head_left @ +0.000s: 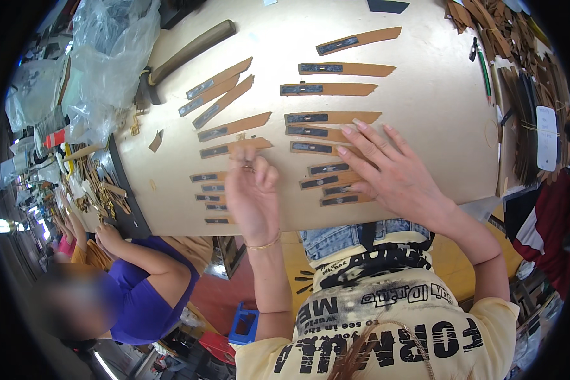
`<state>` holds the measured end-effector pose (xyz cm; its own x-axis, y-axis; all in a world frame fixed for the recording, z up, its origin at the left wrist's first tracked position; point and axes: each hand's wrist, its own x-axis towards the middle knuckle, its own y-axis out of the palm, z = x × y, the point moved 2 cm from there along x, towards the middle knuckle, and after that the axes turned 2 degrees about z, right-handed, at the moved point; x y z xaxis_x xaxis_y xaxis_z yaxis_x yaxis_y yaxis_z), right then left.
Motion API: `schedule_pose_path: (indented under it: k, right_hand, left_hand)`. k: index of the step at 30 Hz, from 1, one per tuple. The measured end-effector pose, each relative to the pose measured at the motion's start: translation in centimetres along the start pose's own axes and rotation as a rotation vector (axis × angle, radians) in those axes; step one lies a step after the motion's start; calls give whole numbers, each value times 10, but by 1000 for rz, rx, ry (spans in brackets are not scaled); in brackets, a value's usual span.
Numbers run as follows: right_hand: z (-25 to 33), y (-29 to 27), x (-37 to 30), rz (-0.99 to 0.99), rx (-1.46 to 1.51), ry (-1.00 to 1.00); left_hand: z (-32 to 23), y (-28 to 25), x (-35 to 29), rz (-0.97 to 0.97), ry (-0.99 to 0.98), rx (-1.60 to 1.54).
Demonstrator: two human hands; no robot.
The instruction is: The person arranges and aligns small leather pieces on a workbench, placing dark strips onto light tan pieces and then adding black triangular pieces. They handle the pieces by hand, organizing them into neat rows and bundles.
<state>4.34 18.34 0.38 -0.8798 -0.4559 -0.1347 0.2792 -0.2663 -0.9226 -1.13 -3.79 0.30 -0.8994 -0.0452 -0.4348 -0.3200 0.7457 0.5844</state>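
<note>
Right hand (386, 168) spread flat, pressing brown leather strips (335, 168) on the table (424, 95). Left hand (253, 190), just left of those strips, pinches something small, can't tell what.

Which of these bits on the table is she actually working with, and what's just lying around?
In use:
- tan strips with dark ends
- left hand, pinching something small
- right hand, flat on strips

Lying about:
- hammer
- clear plastic bags
- pencil
- scrap pile

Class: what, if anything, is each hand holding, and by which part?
Left hand pinches something small at its fingertips; what it is cannot be told. Right hand holds nothing, lying flat on the tan strips.
</note>
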Motion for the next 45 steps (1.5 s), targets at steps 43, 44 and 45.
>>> schedule_pose_path:
  k: [43, 44, 45]
  right_hand:
    - [-4, 19, -28, -150, 37, 82]
    - [-3, 19, -28, -164, 30, 78]
    - [-3, 19, -28, -156, 42, 73]
  left_hand:
    - [51, 24, -38, 341, 453, 1434]
    - [50, 24, -38, 298, 403, 1413]
    - [49, 24, -39, 310, 453, 1442]
